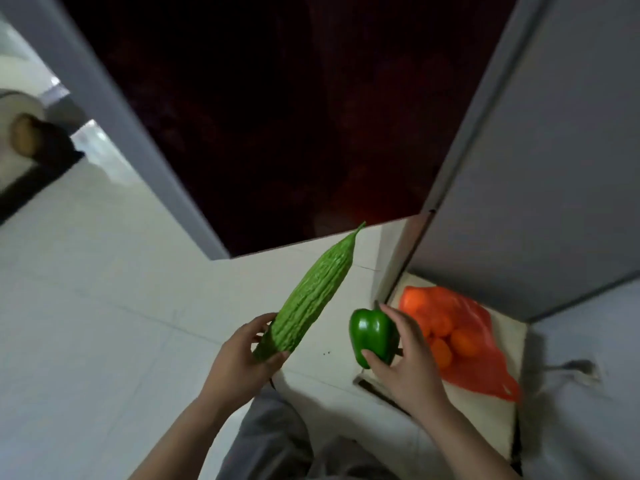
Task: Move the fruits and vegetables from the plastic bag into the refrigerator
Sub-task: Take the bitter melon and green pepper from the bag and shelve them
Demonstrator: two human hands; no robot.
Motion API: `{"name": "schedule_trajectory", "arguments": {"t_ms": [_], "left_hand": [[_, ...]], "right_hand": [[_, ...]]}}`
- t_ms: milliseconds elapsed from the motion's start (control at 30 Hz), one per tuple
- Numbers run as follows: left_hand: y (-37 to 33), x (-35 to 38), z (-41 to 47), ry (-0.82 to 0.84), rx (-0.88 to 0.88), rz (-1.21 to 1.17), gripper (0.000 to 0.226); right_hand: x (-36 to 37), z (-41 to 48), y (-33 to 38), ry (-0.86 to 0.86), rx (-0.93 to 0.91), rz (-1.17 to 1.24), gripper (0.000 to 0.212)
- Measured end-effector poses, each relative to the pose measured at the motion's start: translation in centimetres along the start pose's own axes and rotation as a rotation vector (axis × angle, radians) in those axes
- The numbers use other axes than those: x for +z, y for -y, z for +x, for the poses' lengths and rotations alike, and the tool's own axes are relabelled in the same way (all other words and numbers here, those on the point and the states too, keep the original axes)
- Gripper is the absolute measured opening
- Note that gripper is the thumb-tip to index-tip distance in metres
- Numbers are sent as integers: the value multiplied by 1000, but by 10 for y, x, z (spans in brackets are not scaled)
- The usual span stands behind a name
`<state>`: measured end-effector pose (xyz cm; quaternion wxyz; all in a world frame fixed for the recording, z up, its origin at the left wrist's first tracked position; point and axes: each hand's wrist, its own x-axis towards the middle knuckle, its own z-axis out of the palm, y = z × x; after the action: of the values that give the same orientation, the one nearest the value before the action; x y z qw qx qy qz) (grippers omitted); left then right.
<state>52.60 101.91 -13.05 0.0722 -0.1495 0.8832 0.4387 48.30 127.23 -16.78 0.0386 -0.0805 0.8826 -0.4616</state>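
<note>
My left hand (239, 362) grips the thick end of a long ridged bitter gourd (311, 292), whose pointed tip aims up and right toward the dark refrigerator opening (277, 116). A glossy green bell pepper (371, 336) is held in my right hand (408, 362), just left of an orange plastic bag (481, 348). The bag lies on a pale surface at the lower right and holds several orange fruits (460, 341). The refrigerator's inside is too dark to see into.
The refrigerator's grey frame (114, 109) runs down the left of the opening and its open grey door (561, 150) stands at the right, above the bag. White tiled floor (86, 306) spreads to the left. A dark mat (38, 168) lies far left.
</note>
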Motion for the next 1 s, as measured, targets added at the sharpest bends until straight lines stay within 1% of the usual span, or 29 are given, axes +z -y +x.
{"name": "schedule_trajectory", "arguments": {"t_ms": [133,267,400,533,600,733,833,1000], "left_hand": [[25,-20,-23,-145,-102,-41,52],[43,-38,-28,-184,-136,-124,52],[71,-75,-23,-223,-137,-186,52],[121,-127,-10,-274,-143,-208,50],[148,-162,1,-269,-144,-223,51],[197,-242,21,-232,-132,-114,51],[228,-298,35,-242,-123,-38,50],[250,-360,69,-243,-124,-5,50]], "right_hand": [[33,5,31,146,-107,18,71],[60,15,61,192,-151,43,72],[103,23,93,218,-188,54,73],[167,37,133,260,-176,46,71],[204,45,159,261,-168,61,71],[277,67,217,267,-127,58,71],[328,86,257,283,-117,87,71],[382,117,296,281,-132,105,72]]}}
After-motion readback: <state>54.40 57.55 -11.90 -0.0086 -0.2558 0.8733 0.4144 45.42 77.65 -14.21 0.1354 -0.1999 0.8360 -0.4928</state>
